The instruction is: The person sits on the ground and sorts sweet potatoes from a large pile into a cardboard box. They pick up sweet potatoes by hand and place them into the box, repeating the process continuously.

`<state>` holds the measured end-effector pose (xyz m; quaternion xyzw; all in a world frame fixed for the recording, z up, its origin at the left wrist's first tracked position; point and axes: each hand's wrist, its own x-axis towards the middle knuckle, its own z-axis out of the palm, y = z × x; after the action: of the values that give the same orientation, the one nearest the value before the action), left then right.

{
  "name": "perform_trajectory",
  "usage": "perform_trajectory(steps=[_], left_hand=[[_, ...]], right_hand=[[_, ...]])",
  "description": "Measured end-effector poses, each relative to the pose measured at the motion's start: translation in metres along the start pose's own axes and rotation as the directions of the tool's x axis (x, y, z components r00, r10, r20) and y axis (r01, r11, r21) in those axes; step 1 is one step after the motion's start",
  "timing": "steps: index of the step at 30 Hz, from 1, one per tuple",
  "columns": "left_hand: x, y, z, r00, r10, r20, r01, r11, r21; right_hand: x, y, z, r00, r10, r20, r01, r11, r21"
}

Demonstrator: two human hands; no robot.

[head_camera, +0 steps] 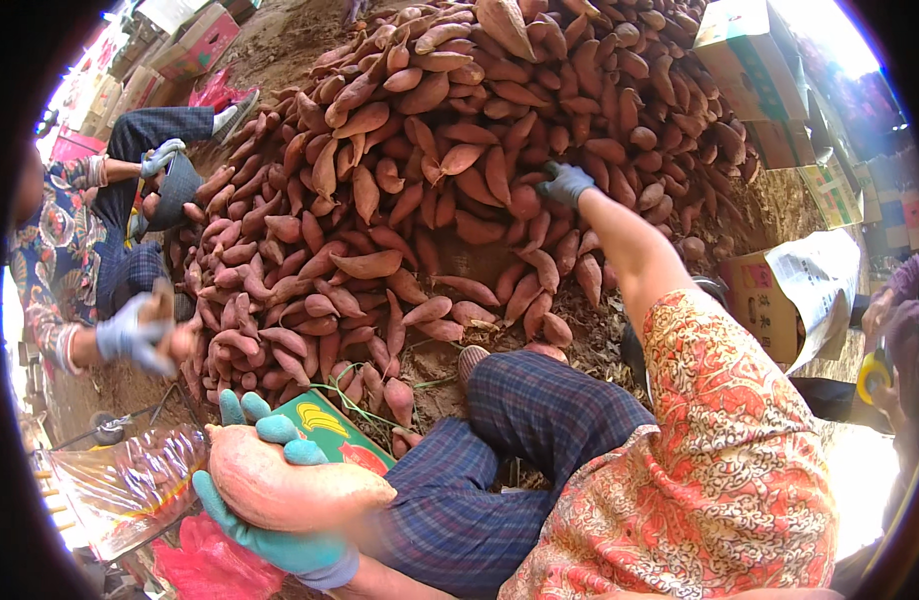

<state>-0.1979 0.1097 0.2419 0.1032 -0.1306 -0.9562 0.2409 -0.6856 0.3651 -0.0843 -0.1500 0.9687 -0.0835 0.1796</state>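
Observation:
A large pale-pink sweet potato [298,480] rests in my left hand [283,544], which wears a turquoise-coated work glove with the fingers curled over its top. My right hand [568,184], gloved too, reaches far out into a big heap of reddish sweet potatoes [399,247]. Its fingertips are in among the roots, beside a rounded one [525,201]; whether they grip anything is hard to see. Below the left hand's sweet potato is part of a green carton [321,420] with bananas printed on it.
Across on the left, a gloved person [77,247] sits with a dark bucket [176,191]. Clear plastic bags [129,484] and a pink bag [212,562] lie at lower left. Cartons [756,64] stand at right, near another person holding a yellow tape roll [872,375].

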Motion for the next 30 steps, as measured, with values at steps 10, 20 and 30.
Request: perform_trajectory(steps=[10,20,30], left_hand=[[0.011,0.004,-0.016,1.0,-0.004,0.01,0.002,0.988,0.157],[0.001,0.009,-0.026,0.988,0.118,-0.095,-0.093,0.968,0.232],[0.035,-0.021,-0.005,0.98,0.192,0.048,-0.198,0.959,0.201]], right_hand=[[-0.119,-0.058,0.081,0.961,-0.04,-0.275,0.112,0.961,0.253],[-0.123,0.005,-0.008,0.897,-0.421,-0.133,0.402,0.904,-0.146],[-0.049,0.204,0.024,0.699,-0.712,0.067,0.648,0.591,-0.481]])
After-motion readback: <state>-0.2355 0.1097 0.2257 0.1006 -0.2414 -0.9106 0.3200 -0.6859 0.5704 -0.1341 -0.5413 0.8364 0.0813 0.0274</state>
